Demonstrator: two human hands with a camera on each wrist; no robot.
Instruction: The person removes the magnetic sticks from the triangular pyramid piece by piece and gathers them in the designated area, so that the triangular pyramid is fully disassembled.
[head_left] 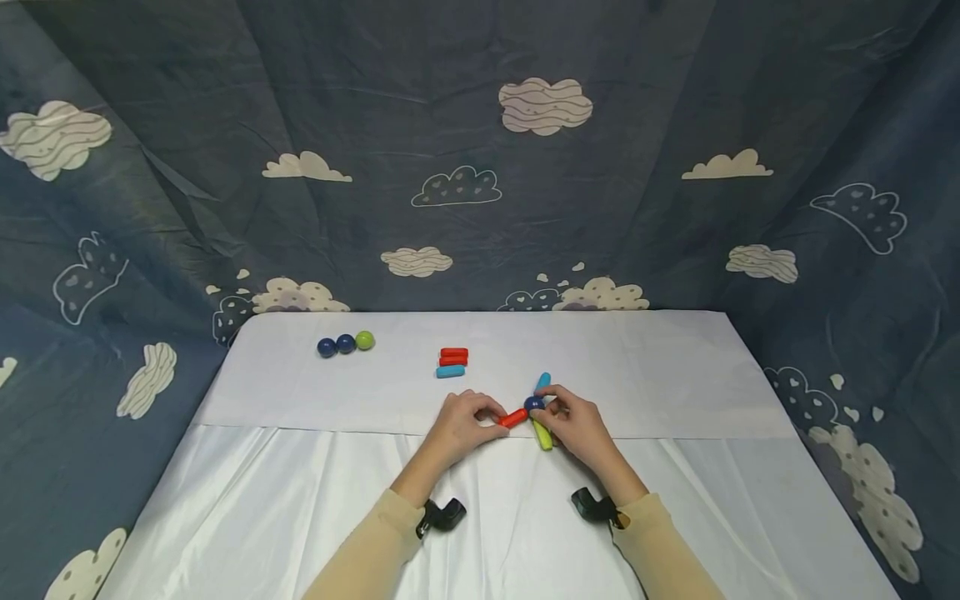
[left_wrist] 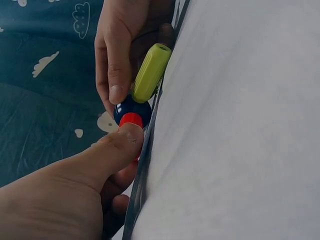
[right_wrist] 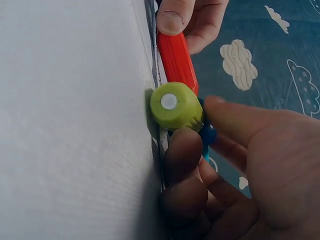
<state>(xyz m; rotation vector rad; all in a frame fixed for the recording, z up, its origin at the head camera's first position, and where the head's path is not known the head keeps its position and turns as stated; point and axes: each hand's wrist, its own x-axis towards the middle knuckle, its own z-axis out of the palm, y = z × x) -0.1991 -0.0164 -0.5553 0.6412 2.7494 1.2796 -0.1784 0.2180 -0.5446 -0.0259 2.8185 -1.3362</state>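
My left hand (head_left: pixel 456 427) pinches a red stick (head_left: pixel 513 418) between thumb and fingers, its far end at a dark blue ball (head_left: pixel 533 403). Around that ball my right hand (head_left: pixel 583 427) has its thumb and fingers closed. A light blue stick (head_left: pixel 543 380) points away from the ball toward the back. Toward the front runs a yellow-green stick (head_left: pixel 542 436), which shows a pale round disc in its end in the right wrist view. In the left wrist view, the left thumb covers much of the red stick (left_wrist: pixel 131 118).
Two dark blue balls (head_left: pixel 336 346) and a green ball (head_left: pixel 364 340) sit in a row at the back left. Two red sticks (head_left: pixel 453 357) and a light blue stick (head_left: pixel 450 372) lie side by side behind the hands. A cloud-patterned curtain (head_left: pixel 450 125) surrounds the white table (head_left: pixel 675 367).
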